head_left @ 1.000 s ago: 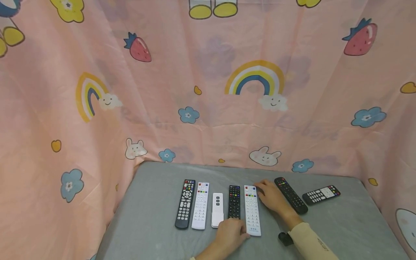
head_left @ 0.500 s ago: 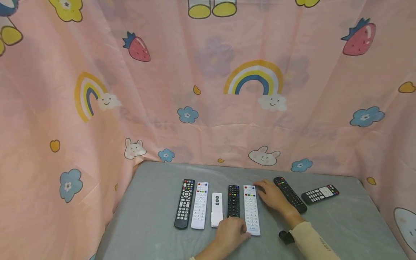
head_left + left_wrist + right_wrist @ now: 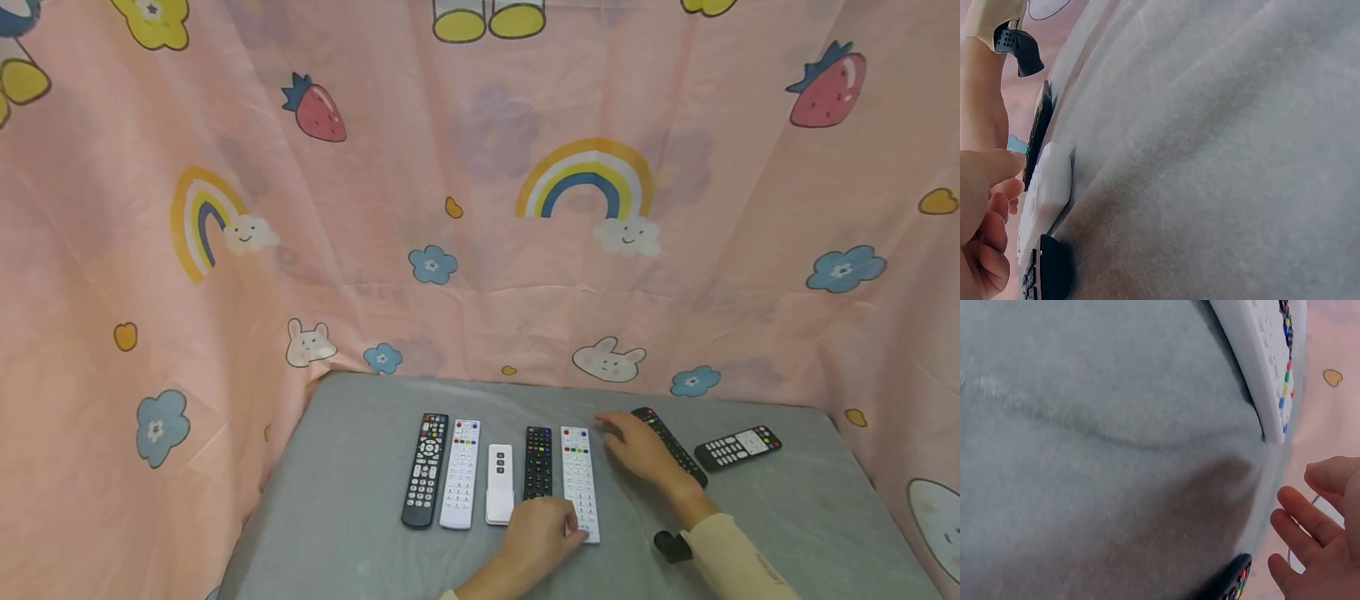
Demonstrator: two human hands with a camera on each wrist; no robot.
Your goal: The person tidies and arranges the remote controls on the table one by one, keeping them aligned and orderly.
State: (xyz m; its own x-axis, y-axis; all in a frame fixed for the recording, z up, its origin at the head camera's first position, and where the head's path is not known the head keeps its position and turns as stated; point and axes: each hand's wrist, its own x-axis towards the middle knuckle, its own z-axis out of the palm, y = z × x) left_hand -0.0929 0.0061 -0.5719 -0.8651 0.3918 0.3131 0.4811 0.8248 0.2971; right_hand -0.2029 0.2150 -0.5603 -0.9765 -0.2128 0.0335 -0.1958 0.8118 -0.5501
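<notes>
My left hand (image 3: 538, 533) hovers over the near end of the rightmost white remote control (image 3: 578, 479), thumb stretched out and the other fingers loosely bent. It holds nothing in the left wrist view, where the white remote's side (image 3: 1055, 181) shows beyond the fingers. The near end of a black remote control (image 3: 537, 458) is hidden under that hand. My right hand (image 3: 641, 450) is off the white remote's far right corner, fingers spread and holding nothing. It partly covers a slanted black remote control (image 3: 687, 465). In the right wrist view a gap separates the fingers from the white remote (image 3: 1266, 369).
Left of the hands lie a short white remote (image 3: 500, 487), a long white remote (image 3: 461, 475) and a black remote (image 3: 425, 471), roughly side by side. A small black remote (image 3: 738, 448) lies at the right. Behind the grey cloth-covered table (image 3: 337, 467) hangs a pink patterned curtain (image 3: 360, 208).
My right hand has come away from the white remote's far end, moving slightly right. My left hand has lifted off its near end and shifted a little over it. The remotes stay put.
</notes>
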